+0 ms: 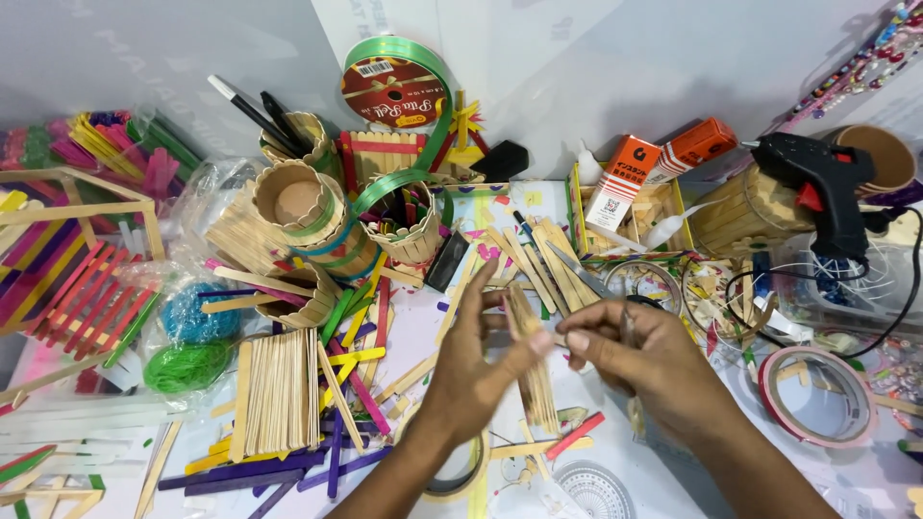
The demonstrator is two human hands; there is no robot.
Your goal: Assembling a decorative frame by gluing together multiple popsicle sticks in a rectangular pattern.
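Note:
My left hand grips a bundle of plain wooden craft sticks, held upright and slightly tilted over the middle of the table. My right hand is beside it on the right, its fingertips touching the left thumb at the bundle. The right hand also holds a pair of scissors, whose blades point up and to the left.
A stack of plain sticks and loose coloured sticks lie left. Stick-built cups and a green ribbon roll stand behind. A black glue gun, orange boxes and tape rolls sit right.

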